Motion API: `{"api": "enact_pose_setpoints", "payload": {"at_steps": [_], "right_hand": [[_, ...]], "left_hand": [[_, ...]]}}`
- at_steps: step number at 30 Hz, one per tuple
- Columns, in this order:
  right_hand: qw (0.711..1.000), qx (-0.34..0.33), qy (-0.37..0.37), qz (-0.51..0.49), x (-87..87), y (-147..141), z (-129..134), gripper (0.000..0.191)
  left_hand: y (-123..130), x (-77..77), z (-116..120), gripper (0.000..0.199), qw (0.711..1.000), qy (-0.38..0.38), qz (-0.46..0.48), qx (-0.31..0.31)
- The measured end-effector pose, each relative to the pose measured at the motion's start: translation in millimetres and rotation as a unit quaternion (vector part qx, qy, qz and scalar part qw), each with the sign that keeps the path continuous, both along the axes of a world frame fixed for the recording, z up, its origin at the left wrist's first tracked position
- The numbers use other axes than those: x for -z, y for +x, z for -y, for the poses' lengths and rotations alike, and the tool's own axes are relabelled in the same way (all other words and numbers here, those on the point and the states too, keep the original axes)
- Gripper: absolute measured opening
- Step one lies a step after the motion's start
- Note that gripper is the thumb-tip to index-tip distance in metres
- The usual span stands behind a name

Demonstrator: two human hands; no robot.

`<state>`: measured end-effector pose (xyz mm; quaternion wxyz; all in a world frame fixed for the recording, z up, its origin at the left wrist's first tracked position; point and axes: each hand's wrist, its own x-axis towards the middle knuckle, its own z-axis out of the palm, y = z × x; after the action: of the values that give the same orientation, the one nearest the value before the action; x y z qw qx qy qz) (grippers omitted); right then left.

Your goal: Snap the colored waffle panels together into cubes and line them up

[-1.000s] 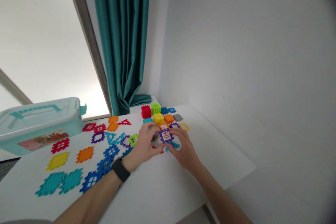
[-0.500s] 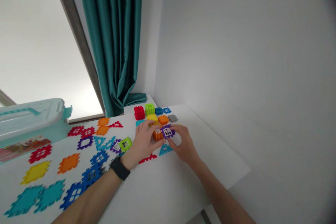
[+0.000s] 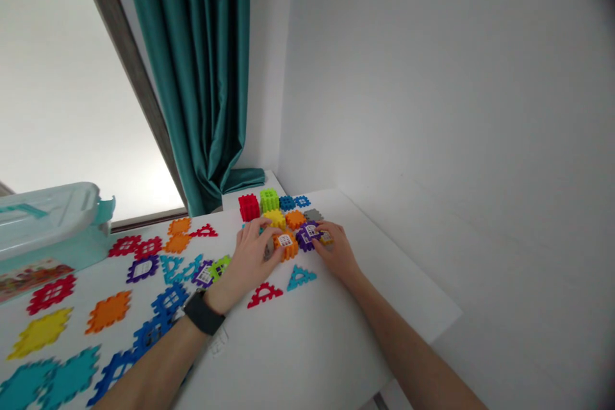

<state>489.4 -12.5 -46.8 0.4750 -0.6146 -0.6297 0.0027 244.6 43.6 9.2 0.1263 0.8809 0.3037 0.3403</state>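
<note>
My right hand (image 3: 339, 256) has its thumb and fingers on a purple window piece (image 3: 310, 230), which lies on a small stack of purple pieces. My left hand (image 3: 252, 259), wearing a dark watch, rests just left of an orange stack (image 3: 286, 245) with a white window grid on top. Its thumb and fingertips are apart, the thumb close to the stack's lower left edge. A yellow stack (image 3: 274, 218) and an orange solid piece (image 3: 295, 220) sit behind. A yellowish piece (image 3: 326, 237) is partly hidden under my right fingers.
Red (image 3: 249, 207) and lime green (image 3: 270, 199) stacks stand at the back. Red (image 3: 264, 294) and light blue (image 3: 301, 277) triangles lie in front. Many loose pieces spread over the left side, near a lidded teal tub (image 3: 52, 224). A wall (image 3: 408, 141) borders the right.
The purple window piece has gone from between both hands onto the purple stack, right of the orange one. My left hand has drawn back leftward from it. The view has shifted slightly.
</note>
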Motion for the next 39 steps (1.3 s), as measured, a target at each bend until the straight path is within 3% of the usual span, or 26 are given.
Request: {"api": "enact_pose_setpoints", "payload": {"at_steps": [9, 39], "right_hand": [[0.998, -0.012, -0.04, 0.036, -0.1, -3.2, 1.8, 0.009], [0.996, -0.01, -0.088, 0.032, 4.7, -0.8, -0.4, 0.01]], "left_hand": [[1.7, 0.5, 1.0, 0.025, 1.0, 0.014, -0.013, 0.007], [0.9, -2.4, 1.7, 0.025, 0.999, 0.014, -0.045, 0.003]]}}
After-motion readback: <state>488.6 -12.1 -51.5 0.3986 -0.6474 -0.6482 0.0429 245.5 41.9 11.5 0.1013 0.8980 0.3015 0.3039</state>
